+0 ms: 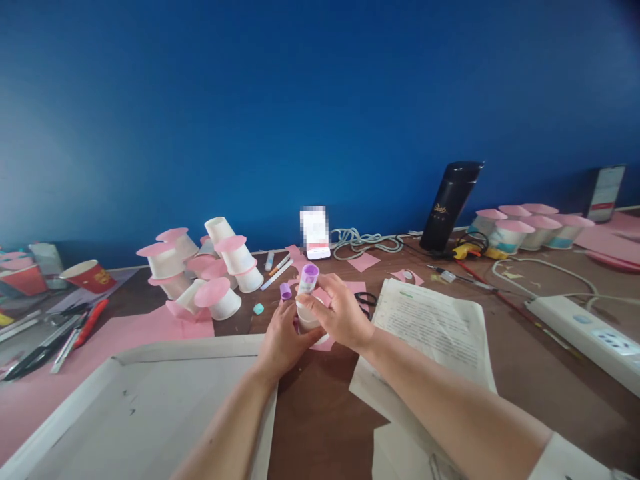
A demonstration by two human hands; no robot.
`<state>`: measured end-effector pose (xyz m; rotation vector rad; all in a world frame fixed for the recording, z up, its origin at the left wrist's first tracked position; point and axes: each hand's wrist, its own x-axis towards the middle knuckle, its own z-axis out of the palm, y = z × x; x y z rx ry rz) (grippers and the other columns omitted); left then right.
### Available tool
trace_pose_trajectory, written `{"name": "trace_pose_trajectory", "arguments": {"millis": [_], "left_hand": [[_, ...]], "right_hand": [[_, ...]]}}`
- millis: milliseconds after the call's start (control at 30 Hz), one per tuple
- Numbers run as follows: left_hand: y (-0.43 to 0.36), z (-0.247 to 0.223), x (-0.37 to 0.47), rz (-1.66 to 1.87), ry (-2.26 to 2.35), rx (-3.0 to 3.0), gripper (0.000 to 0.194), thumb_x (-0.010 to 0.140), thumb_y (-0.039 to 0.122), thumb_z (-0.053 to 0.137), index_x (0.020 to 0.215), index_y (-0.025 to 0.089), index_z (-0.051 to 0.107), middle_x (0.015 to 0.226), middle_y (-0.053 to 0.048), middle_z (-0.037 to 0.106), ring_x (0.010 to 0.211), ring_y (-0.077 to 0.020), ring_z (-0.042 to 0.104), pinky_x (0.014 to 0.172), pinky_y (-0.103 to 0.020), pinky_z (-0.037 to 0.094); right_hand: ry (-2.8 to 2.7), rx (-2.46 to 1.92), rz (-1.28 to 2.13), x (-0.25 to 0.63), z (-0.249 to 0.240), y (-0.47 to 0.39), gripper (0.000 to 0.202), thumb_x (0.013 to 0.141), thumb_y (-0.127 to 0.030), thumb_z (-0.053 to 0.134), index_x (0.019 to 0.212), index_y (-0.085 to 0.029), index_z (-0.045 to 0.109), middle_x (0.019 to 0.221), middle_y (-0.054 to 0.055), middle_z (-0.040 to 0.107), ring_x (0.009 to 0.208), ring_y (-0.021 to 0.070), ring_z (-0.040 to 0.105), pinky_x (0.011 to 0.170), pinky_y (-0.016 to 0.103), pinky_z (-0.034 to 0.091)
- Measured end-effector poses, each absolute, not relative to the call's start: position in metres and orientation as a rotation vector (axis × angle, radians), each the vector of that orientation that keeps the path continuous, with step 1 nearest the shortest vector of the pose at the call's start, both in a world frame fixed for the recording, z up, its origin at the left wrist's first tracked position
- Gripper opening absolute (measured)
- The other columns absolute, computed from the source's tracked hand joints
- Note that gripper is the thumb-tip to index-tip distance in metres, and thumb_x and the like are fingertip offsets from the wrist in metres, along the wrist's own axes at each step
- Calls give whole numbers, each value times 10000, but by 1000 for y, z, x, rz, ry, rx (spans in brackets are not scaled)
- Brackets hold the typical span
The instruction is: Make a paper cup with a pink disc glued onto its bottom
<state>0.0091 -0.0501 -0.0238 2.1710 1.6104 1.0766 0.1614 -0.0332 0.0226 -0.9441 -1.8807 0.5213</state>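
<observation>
My right hand grips a glue stick with a purple end and a pale label, held upright over a white paper cup. The fingers of my left hand wrap round the side of that cup, which appears upside down. My hands hide where glue stick and cup meet. A small purple cap stands just beyond my left hand. Under and behind the cup lies pink paper, and black-handled scissors rest to the right of my right hand.
White cups topped with pink discs stand stacked at the left, more at the right. A black bottle, a phone, printed sheets, a power strip, cables and a large pale board surround my hands.
</observation>
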Motion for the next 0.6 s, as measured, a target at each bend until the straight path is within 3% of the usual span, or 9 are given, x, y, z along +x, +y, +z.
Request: {"name": "trace_pose_trajectory", "arguments": {"millis": [233, 367, 600], "left_hand": [[-50, -25, 9, 1060, 1615, 2121, 342, 674, 240, 694, 1005, 202, 617, 949, -41, 613, 864, -211, 594, 728, -337, 502], [-50, -23, 10, 1073, 1590, 2144, 392, 701, 352, 701, 1048, 196, 604, 994, -59, 617, 931, -236, 584, 809, -384, 485], [-49, -25, 9, 1039, 1624, 2158, 356, 687, 340, 702, 996, 185, 616, 914, -47, 610, 789, -195, 566, 671, -324, 477]], "right_hand": [[-1966, -949, 515, 162, 24, -35, 169, 884, -372, 554, 906, -214, 612, 871, 35, 629, 889, 205, 551, 807, 348, 411], [-1843, -968, 565, 165, 26, -32, 215, 907, -407, 513, 979, -233, 616, 905, 43, 630, 907, 211, 560, 784, 344, 431], [-1953, -1047, 328, 161, 25, -30, 167, 894, -355, 538, 954, -214, 604, 876, 52, 649, 879, 228, 554, 800, 384, 402]]}}
